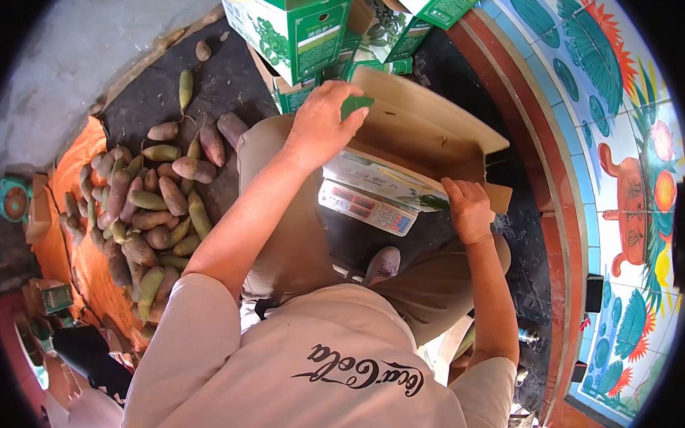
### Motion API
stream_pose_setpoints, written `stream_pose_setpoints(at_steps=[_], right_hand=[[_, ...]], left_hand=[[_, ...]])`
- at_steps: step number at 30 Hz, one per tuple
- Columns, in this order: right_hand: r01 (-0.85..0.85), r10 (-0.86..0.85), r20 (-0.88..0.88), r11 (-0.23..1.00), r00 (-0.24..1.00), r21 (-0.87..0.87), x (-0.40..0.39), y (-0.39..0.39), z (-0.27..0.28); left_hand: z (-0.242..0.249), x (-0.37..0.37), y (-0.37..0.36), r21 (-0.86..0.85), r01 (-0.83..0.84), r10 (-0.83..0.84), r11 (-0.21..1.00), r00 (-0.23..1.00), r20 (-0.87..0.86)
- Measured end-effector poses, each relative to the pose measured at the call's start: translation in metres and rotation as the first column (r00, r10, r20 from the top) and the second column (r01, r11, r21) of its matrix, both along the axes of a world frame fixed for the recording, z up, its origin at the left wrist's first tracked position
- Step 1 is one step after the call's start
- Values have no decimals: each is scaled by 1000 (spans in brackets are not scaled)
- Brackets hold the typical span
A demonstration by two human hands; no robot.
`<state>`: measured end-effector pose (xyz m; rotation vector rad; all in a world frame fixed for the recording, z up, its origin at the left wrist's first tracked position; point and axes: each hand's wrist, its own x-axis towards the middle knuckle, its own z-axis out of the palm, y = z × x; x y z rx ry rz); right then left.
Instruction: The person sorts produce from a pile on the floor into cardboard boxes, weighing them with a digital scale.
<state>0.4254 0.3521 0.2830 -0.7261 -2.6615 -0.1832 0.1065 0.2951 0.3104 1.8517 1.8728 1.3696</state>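
Open box (407, 129) sits just beyond scale (365, 207); right hand (469, 209), right of scale, holds box edge; left hand (327, 127), beyond scale, curls at green flap (354, 106), cannot tell whether gripped; roots (150, 215) lie left of scale

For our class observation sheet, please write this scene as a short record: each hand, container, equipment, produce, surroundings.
left hand: thumb and fingers around a green flap at the carton's left end
right hand: gripping the near rim, toward the right end
container: open carton, bare brown inside; contents, if any, not visible
equipment: scale with keypad, on the carton's near side
produce: heap of reddish and green root vegetables, partly over an orange sheet
surroundings: green printed cartons beyond; painted tile wall at right
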Motion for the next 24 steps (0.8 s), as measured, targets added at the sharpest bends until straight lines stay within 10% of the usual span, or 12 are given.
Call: stream_pose_setpoints(at_steps=[14,24], right_hand=[[167,-169,-175,986,970,-27,14,-15,-13],[741,-688,-466,664,556,-95,136,-61,-21]], left_hand=[[-6,15,1,-328,297,-384,897,891,-242],[0,20,-2,-377,258,-330,890,933,-142]])
